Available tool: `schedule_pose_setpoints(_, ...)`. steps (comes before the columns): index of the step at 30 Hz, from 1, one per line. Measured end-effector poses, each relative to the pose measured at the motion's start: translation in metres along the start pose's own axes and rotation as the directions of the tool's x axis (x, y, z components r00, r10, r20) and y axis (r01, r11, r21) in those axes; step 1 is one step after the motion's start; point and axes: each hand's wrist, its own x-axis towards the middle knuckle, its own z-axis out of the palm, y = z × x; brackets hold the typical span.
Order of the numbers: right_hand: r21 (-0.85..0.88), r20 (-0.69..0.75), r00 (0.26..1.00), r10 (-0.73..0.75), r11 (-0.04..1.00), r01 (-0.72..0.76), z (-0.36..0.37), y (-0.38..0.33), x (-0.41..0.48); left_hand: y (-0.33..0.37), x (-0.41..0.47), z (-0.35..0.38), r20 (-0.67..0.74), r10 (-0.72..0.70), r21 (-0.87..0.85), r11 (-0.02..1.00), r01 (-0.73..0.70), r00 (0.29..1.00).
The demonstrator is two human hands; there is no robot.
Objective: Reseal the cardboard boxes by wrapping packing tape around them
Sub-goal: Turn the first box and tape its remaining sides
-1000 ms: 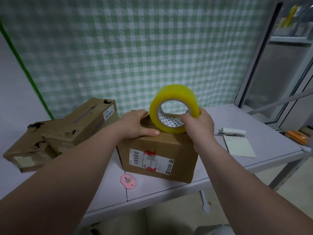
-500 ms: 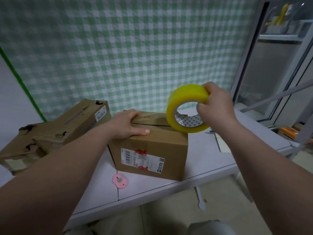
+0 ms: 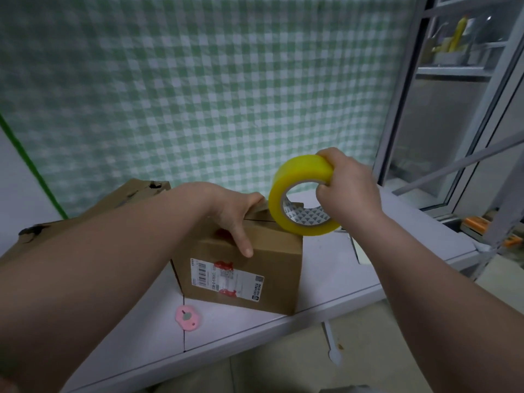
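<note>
Upper left to centre: a green-and-white checked cloth (image 3: 198, 95) hangs behind a smooth white table (image 3: 402, 251).

1. Left of frame: a second box (image 3: 136, 191) of torn, creased brown cardboard lies largely behind the left forearm.
2. Lower left of centre: a flat pink cutter (image 3: 187, 317) with rounded lobes lies on the table, just in front of the main box.
3. Centre: the left hand (image 3: 229, 214) presses on the cardboard box (image 3: 269, 251). The fingers lie across the top and the thumb runs straight down the front face; the fingertips are hidden.
4. The cardboard box is rectangular, matte brown and clean-edged, and stands near the table's front edge. A white shipping label (image 3: 226, 279) with a barcode and red marks covers its front face. A glossy strip of tape runs along the top seam.
5. Right of centre: the tape roll (image 3: 295, 174), glossy translucent yellow on a printed core, stands tilted at the box's upper right corner. The right hand (image 3: 351, 188) grips it firmly, thumb on the outer band, fingers through the core.
6. Right: part of a pale notepad (image 3: 357, 252) shows beside the right forearm.

Change from 1.0 s ago: the roll has shifted from mid-top to the right corner; the left thumb, previously along the top edge, now points down.
</note>
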Motion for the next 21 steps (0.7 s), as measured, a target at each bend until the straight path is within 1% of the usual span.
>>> schedule_pose_setpoints(2,0.097,0.037,0.999,-0.009,0.995,0.005,0.001,0.004,0.002,0.001,0.007,0.001,-0.007,0.036,0.014,0.999,-0.036,0.999)
schedule_pose_setpoints(5,0.341,0.162,0.986,-0.048,0.94,-0.01,0.001,0.009,0.005,0.0,0.009,0.001,-0.012,0.064,0.013,0.998,-0.064,0.998)
schedule_pose_setpoints(7,0.428,0.24,0.969,-0.065,0.902,-0.045,-0.002,0.009,0.007,0.001,0.01,0.0,-0.02,0.072,-0.013,0.997,-0.072,0.997)
schedule_pose_setpoints(9,0.465,0.294,0.952,-0.083,0.883,-0.066,-0.006,0.005,0.008,0.001,0.011,0.0,-0.018,0.086,-0.028,0.996,-0.087,0.996)
schedule_pose_setpoints(11,0.47,0.307,0.948,-0.083,0.879,-0.076,-0.007,0.003,0.008,0.003,0.011,-0.001,-0.005,0.092,-0.034,0.995,-0.093,0.996)
schedule_pose_setpoints(15,0.411,0.268,0.962,-0.041,0.909,-0.075,-0.009,0.005,0.014,0.008,0.007,-0.003,-0.006,0.081,-0.011,0.997,-0.081,0.997)
schedule_pose_setpoints(17,0.339,0.26,0.964,-0.048,0.94,-0.044,-0.014,0.007,0.016,0.01,0.003,-0.005,-0.016,0.072,0.001,0.997,-0.072,0.997)
schedule_pose_setpoints(21,0.135,0.26,0.964,-0.05,0.991,0.015,-0.029,0.022,0.015,0.013,-0.002,-0.006,-0.02,0.04,0.023,0.999,-0.04,0.999)
